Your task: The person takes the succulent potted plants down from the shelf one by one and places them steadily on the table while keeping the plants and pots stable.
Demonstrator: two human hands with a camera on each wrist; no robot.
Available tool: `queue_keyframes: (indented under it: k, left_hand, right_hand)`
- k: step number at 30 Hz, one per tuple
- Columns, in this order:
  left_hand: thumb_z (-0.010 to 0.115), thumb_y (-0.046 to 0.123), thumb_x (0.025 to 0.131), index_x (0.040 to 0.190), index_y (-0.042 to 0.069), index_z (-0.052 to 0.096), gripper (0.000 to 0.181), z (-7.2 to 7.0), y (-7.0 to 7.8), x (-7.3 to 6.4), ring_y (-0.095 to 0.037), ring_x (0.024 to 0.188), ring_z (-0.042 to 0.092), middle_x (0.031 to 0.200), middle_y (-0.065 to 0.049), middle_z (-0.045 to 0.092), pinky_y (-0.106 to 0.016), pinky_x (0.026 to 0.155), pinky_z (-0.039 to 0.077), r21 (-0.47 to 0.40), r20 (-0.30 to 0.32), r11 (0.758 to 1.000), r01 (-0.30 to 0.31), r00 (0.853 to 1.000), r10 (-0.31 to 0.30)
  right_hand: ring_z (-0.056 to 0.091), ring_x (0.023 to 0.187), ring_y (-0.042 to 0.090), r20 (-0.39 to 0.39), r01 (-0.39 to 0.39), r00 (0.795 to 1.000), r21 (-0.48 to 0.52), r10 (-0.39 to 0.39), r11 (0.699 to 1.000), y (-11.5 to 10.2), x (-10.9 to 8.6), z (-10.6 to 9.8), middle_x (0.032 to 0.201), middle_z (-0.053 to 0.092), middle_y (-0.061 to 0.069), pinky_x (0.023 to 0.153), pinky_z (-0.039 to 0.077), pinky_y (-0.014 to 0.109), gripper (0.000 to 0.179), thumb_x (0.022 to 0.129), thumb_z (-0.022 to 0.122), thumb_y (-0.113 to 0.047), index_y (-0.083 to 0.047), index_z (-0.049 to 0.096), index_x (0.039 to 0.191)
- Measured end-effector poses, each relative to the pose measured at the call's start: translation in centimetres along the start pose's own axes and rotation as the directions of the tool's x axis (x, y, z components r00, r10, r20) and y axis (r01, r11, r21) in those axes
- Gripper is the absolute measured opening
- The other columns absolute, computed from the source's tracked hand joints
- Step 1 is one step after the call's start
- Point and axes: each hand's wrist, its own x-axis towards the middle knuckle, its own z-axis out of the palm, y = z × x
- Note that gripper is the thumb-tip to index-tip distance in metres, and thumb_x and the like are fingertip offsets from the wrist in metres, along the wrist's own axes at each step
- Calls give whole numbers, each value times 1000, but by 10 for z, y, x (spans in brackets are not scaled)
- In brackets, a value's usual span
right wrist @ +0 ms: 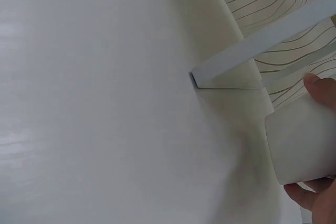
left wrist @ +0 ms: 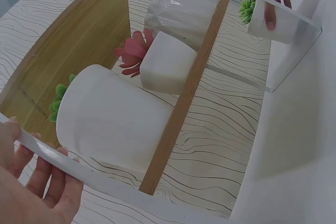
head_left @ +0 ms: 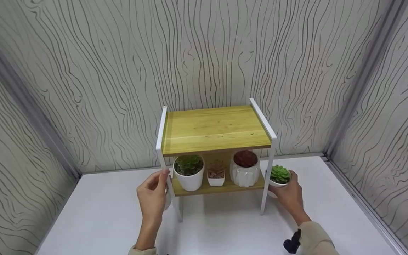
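Note:
A small two-tier shelf with wooden boards and white side frames [head_left: 216, 129] stands on the white table. My left hand [head_left: 153, 196] holds its left front upright between thumb and fingers; the left wrist view shows the fingers [left wrist: 39, 177] against that white bar. Outside the right upright, my right hand [head_left: 290, 196] grips a small white pot with a green succulent [head_left: 280, 174]. In the right wrist view, thumb and fingers lie around this white pot [right wrist: 302, 140]. Whether its base touches the table, I cannot tell.
On the lower board stand a large white pot with a green plant [head_left: 190, 179], a small square pot with a reddish succulent [head_left: 216, 180] and a ribbed white pot with a dark red plant [head_left: 245, 175]. Wood-patterned panels [head_left: 204, 53] enclose the table [head_left: 112, 212].

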Motion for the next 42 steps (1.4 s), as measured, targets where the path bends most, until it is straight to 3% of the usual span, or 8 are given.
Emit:
queue_keyframes:
  k: [7, 18, 26, 42]
  left_hand:
    - [71, 33, 102, 108, 10, 81, 26, 1, 0, 1, -9, 91, 69, 109, -11, 80, -22, 77, 57, -8, -5, 1000, 0, 1000, 0]
    - [70, 36, 102, 110, 12, 81, 27, 2, -1, 0, -7, 98, 72, 110, -7, 80, -21, 83, 59, -13, 2, 1000, 12, 1000, -12]
    - [71, 31, 102, 107, 11, 81, 23, 2, -3, 1, -6, 94, 72, 110, -12, 80, -21, 80, 58, -33, 0, 999, -8, 1000, 8]
    - [72, 31, 102, 107, 11, 81, 23, 0, -2, 0, -7, 94, 71, 109, -10, 80, -22, 80, 57, -42, 0, 999, -4, 1000, 4]
  right_hand:
    - [37, 152, 49, -17, -5, 1000, 13, 5, 1000, 2, 2, -1, 163, 35, 35, 125, 32, 60, 113, 88, 86, -33, 6, 12, 163]
    - [39, 150, 49, 3, -36, 999, 38, 35, 999, 10, 3, 2, 160, 36, 36, 125, 32, 61, 114, 87, 87, -31, 8, 11, 161]
    - [38, 151, 50, -1, -21, 1000, 42, 21, 999, 9, 2, 3, 160, 36, 37, 125, 32, 61, 112, 87, 87, -31, 8, 12, 160]
    - [37, 152, 49, 6, -25, 1000, 39, 24, 999, 12, 3, 10, 163, 33, 35, 126, 31, 61, 110, 90, 85, -27, 4, 8, 162]
